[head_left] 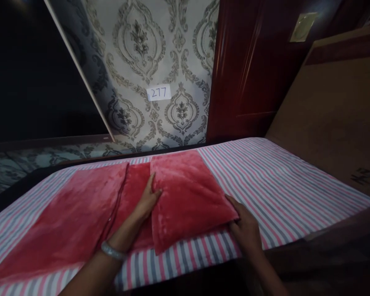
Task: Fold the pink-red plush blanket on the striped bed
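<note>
A red plush cloth (80, 213) lies spread on a bed covered with a pink, grey and white striped sheet (265, 181). Its right part (185, 193) is folded over toward the left. My left hand (148, 197) lies flat on the cloth at the edge of that folded part, fingers pointing away from me, a pale bangle on the wrist. My right hand (245, 226) grips the near right corner of the folded part, by the bed's front edge.
A patterned wallpaper wall with a white label reading 277 (159, 93) stands behind the bed. A dark red wooden door (249, 65) is at the right, and a brown board (333, 102) leans beside the bed's right side.
</note>
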Available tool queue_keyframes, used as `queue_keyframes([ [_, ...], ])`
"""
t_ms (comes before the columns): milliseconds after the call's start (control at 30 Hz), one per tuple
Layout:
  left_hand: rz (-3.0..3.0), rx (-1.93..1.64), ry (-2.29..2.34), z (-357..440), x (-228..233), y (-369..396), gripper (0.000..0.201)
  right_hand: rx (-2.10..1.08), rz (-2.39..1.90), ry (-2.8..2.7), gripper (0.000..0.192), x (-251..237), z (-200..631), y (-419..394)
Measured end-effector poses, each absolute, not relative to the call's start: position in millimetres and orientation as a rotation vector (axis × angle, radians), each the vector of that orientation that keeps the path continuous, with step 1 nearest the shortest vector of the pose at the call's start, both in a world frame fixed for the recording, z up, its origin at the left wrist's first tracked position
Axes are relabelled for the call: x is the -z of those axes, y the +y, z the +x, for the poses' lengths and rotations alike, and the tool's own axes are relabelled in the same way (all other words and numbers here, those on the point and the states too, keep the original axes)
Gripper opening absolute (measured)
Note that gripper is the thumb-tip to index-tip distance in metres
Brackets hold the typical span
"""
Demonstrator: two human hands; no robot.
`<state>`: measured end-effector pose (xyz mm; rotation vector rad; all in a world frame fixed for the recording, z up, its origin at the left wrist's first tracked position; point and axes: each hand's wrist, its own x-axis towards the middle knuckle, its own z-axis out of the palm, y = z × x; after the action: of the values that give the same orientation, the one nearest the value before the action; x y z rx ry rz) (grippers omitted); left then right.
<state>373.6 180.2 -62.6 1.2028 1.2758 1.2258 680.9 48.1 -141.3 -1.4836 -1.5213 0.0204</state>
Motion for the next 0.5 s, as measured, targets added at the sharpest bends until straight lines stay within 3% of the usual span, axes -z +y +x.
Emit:
queue_keyframes([
  [133,1.329,-1.217,1.408,368,56,178,0.074,-0.034,-1.491,-1.59,0.064,138,678,47],
  [400,1.211,-1.153,1.221,365,54,125,0.1,-0.032,-1.49,-1.59,0.065,137,677,47],
  [500,1.331,-1.114,1.273,361,66,108,0.099,-0.072,-1.511,-1.597,0.069,136,676,46],
])
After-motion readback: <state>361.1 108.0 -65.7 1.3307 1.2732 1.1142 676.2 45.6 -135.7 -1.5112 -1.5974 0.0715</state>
